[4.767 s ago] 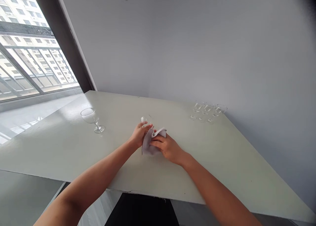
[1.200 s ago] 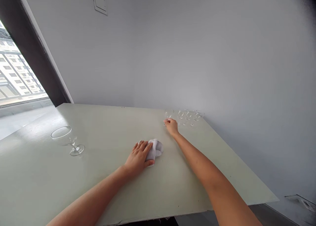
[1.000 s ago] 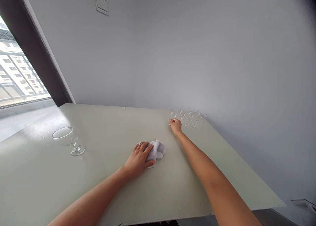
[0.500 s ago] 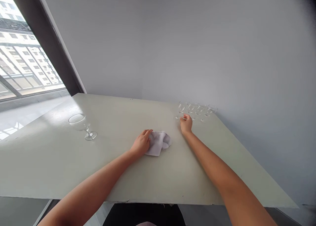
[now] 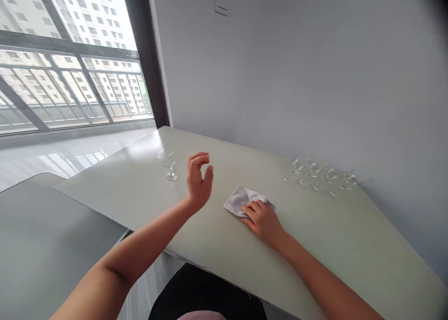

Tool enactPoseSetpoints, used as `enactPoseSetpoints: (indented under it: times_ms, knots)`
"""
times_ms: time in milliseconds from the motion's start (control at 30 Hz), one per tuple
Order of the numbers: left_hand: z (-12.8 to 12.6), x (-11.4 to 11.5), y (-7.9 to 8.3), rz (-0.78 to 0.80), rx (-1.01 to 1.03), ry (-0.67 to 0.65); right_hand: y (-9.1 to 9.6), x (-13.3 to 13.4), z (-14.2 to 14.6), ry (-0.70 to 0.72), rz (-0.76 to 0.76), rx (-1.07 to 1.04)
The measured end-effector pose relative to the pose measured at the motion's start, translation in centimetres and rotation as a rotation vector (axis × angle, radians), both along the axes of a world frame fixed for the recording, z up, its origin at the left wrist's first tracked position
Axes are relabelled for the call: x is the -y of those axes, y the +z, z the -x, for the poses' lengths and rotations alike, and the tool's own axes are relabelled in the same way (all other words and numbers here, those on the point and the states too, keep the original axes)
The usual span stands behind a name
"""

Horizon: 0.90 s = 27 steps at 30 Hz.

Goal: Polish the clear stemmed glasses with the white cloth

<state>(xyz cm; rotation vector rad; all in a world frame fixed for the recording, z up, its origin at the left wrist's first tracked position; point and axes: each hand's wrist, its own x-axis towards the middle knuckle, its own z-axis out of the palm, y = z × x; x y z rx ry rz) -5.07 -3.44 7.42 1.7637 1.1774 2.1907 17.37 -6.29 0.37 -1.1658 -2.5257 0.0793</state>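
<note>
My left hand is raised over the table, its fingers curved and apart, with nothing in it. To its left, a clear stemmed glass stands upright by itself, and the hand does not touch it. A folded white cloth lies flat on the tabletop near the middle. My right hand rests over the cloth's right part, with bent fingers gripping it. Several small clear stemmed glasses stand close together at the back right, apart from both hands.
The pale table has its right edge along a grey wall. A second grey surface lies at the lower left, lower than the table. A large window fills the upper left, and a switch plate is on the wall.
The view has turned left. My left hand has let go of the cloth and lifted toward the single glass. My right hand has left the group of glasses and come onto the cloth.
</note>
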Motion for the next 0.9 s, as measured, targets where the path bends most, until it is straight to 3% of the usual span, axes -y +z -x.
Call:
enactPoseSetpoints:
  times_ms: [100,200,300,400,500,633,767,900]
  knots:
    - [4.8,-0.3,-1.8,0.007,0.248,0.205,-0.4,-0.6,-0.5,-0.007,0.118,-0.228]
    - [9.5,-1.2,-4.9,0.202,0.465,0.412,0.0,-1.0,-1.2,-0.131,0.452,-0.685]
    - [12.3,-2.4,-7.1,0.521,0.509,0.359,0.9,-1.4,-1.9,-0.267,0.759,-1.174]
    - [12.8,-4.0,-7.8,0.678,0.427,0.178,1.8,-1.7,-2.7,-0.279,0.836,-1.375]
    - [11.3,-5.6,-7.4,0.696,0.362,0.107,2.3,-1.8,-3.2,-0.335,0.760,-1.413]
    - [6.7,-7.1,-6.1,0.673,0.248,-0.001,3.4,-2.1,-3.1,-0.435,0.528,-1.354]
    - [1.0,-7.4,-4.8,0.593,-0.092,-0.057,5.9,-3.1,-2.1,-0.453,0.302,-1.321]
    - [-3.4,-6.7,-5.4,0.450,-0.378,0.001,7.9,-4.2,-0.5,-0.475,0.092,-1.271]
